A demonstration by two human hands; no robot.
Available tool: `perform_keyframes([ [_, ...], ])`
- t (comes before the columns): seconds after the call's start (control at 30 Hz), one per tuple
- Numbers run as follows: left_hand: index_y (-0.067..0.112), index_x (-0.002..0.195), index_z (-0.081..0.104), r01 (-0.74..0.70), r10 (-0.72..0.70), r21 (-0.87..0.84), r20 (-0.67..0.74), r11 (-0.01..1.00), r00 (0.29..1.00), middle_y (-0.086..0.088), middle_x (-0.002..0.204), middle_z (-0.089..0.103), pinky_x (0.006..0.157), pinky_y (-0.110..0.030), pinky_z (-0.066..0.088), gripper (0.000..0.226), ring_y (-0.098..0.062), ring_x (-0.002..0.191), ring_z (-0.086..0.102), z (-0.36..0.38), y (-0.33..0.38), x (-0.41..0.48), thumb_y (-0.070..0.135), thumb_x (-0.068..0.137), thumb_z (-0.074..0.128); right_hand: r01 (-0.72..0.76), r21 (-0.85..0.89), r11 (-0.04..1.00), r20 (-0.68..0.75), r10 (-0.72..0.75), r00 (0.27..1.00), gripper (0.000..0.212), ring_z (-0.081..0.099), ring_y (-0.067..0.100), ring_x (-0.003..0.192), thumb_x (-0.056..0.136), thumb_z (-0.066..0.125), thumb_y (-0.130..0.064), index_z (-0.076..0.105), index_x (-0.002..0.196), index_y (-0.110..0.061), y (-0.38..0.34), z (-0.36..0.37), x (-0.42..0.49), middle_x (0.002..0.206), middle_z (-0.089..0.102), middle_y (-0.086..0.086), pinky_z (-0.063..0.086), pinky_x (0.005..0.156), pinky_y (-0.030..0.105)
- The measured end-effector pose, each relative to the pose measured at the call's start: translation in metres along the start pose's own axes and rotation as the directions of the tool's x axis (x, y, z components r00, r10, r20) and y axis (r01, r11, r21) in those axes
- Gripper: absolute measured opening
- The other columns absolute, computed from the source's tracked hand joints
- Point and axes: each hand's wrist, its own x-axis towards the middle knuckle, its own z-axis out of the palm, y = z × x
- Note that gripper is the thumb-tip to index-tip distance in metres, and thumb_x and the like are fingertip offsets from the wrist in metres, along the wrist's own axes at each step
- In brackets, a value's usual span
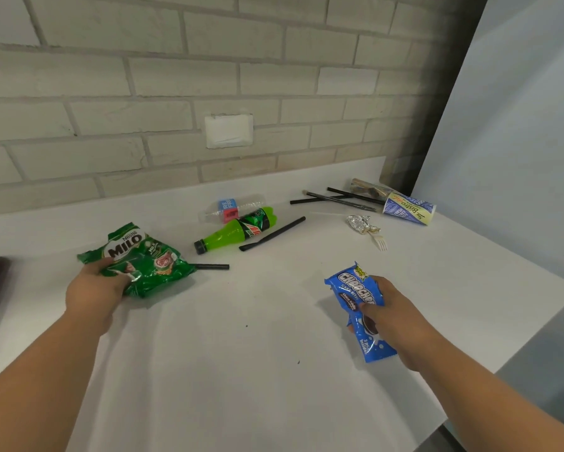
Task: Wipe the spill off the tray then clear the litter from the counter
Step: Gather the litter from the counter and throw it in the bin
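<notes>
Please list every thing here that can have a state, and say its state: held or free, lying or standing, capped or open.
left hand, grips the Milo bag.
Milo bag, crumpled, held at one corner.
right hand, grips the blue wrapper.
blue wrapper, held across its middle.
green bottle, lying on its side, cap on.
clear bottle, lying on its side.
paper cup, tipped on its side.
foil, crumpled, free.

You get bright, even light with soft shadows on the counter; wide-angle bending and slight softness show at the edges.
</notes>
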Motion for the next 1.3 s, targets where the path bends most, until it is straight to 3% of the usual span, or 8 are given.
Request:
perform_keyframes([
  [0.17,0.021,0.133,0.052,-0.089,0.097,-0.147,0.047,0.985,0.994,-0.015,0.131,0.053,0.085,-0.033,0.051,0.053,-0.03,0.097,0.061,0.007,0.028,-0.032,0.002,0.085,0.065,0.028,-0.036,0.999,-0.157,-0.033,0.987,0.026,0.064,0.019,0.08,0.095,0.05,-0.012,0.047,0.112,-0.031,0.012,-0.032,0.001,0.092,0.064,-0.004,0.046,0.059,0.026],
  [0.4,0.025,0.13,0.055,-0.221,0.253,-0.16,0.217,0.962,0.943,-0.008,0.117,0.056,0.062,-0.023,0.058,0.052,-0.025,0.087,0.064,0.054,0.063,-0.107,0.002,0.085,0.066,0.036,-0.109,0.993,-0.381,-0.075,0.922,0.033,0.064,0.032,0.077,0.094,0.044,-0.006,0.041,0.107,-0.035,0.047,-0.113,-0.009,0.089,0.063,0.005,0.049,0.059,0.031],
  [0.63,0.031,0.125,0.057,-0.342,0.358,-0.112,0.396,0.933,0.846,-0.005,0.109,0.061,0.083,-0.041,0.056,0.051,-0.029,0.089,0.066,0.141,0.07,-0.206,0.005,0.082,0.068,-0.113,-0.269,0.957,-0.606,-0.077,0.792,0.045,0.055,0.037,0.078,0.078,0.039,0.01,0.05,0.091,-0.032,0.107,-0.234,-0.036,0.091,0.058,0.015,0.047,0.066,0.035],
  [0.73,0.03,0.127,0.056,-0.365,0.372,-0.109,0.465,0.925,0.803,-0.004,0.115,0.06,0.072,-0.033,0.056,0.051,-0.022,0.082,0.067,0.178,0.069,-0.245,0.006,0.083,0.068,-0.154,-0.306,0.939,-0.694,-0.109,0.712,0.046,0.049,0.035,0.078,0.069,0.044,0.017,0.059,0.08,-0.025,0.137,-0.284,-0.055,0.095,0.055,0.016,0.043,0.064,0.032],
  [0.87,0.03,0.129,0.053,-0.445,0.408,-0.064,0.532,0.893,0.742,-0.007,0.125,0.058,0.062,-0.026,0.051,0.051,-0.017,0.078,0.066,0.222,0.066,-0.289,0.011,0.084,0.067,-0.297,-0.378,0.877,-0.752,-0.105,0.651,0.036,0.048,0.034,0.087,0.07,0.049,0.018,0.067,0.087,-0.008,0.172,-0.335,-0.074,0.11,0.052,0.018,0.041,0.07,0.032],
  [0.97,0.03,0.131,0.052,-0.493,0.429,-0.044,0.566,0.869,0.705,-0.004,0.128,0.056,0.062,-0.028,0.051,0.052,-0.015,0.078,0.065,0.248,0.064,-0.317,0.011,0.085,0.066,-0.407,-0.445,0.798,-0.67,0.006,0.743,0.026,0.046,0.027,0.089,0.081,0.056,0.007,0.066,0.097,-0.01,0.203,-0.351,-0.076,0.12,0.047,0.013,0.044,0.073,0.035],
  [1.07,0.031,0.131,0.051,-0.532,0.437,-0.018,0.592,0.847,0.677,-0.001,0.128,0.054,0.068,-0.032,0.054,0.052,-0.015,0.079,0.065,0.27,0.06,-0.34,0.013,0.085,0.066,-0.431,-0.693,0.578,-0.468,0.093,0.879,0.032,0.051,0.024,0.112,0.093,0.052,-0.017,0.059,0.124,-0.015,0.23,-0.35,-0.07,0.133,0.046,0.007,0.044,0.099,0.033],
  [1.3,0.032,0.131,0.051,-0.61,0.449,-0.009,0.685,0.792,0.573,0.003,0.123,0.054,0.07,-0.034,0.056,0.053,-0.018,0.077,0.063,0.311,0.045,-0.387,0.013,0.084,0.067,-0.385,-0.622,0.682,-0.159,0.371,0.915,0.048,0.044,0.025,0.131,0.102,0.025,-0.046,0.036,0.145,-0.027,0.252,-0.341,-0.068,0.145,0.045,0.011,0.026,0.112,0.033],
])
